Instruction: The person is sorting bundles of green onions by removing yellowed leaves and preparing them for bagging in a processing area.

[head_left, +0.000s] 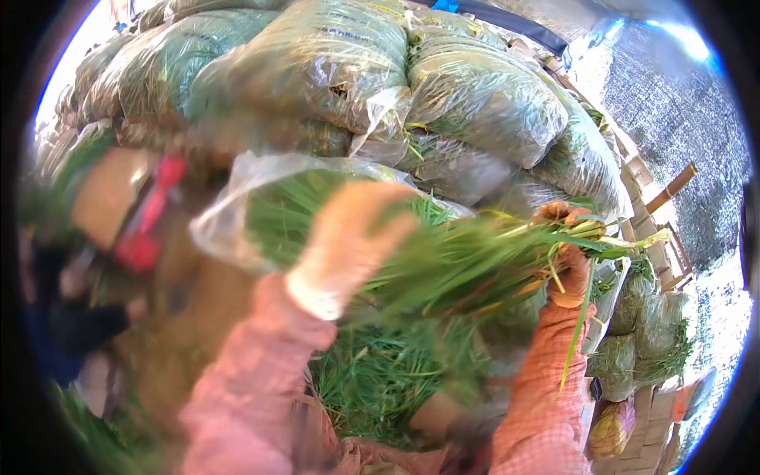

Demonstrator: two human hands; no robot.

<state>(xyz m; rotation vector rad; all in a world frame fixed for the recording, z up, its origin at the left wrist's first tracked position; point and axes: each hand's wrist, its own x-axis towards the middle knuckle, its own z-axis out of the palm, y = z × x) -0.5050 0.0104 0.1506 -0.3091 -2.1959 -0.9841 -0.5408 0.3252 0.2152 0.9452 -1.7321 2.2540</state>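
I see green grass [467, 261], my pale orange gloves [348, 237], pink-and-white checked sleeves [546, 396], clear sacks [475, 95] stuffed with green.

Stacked clear plastic sacks [467, 95] of cut green grass, loose grass [380, 380] heaped below.

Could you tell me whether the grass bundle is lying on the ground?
No, both the left hand and right hand hold the grass bundle up in the air.

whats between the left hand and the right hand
In the head view, the bundle of green grass spans from the left hand to the right hand.
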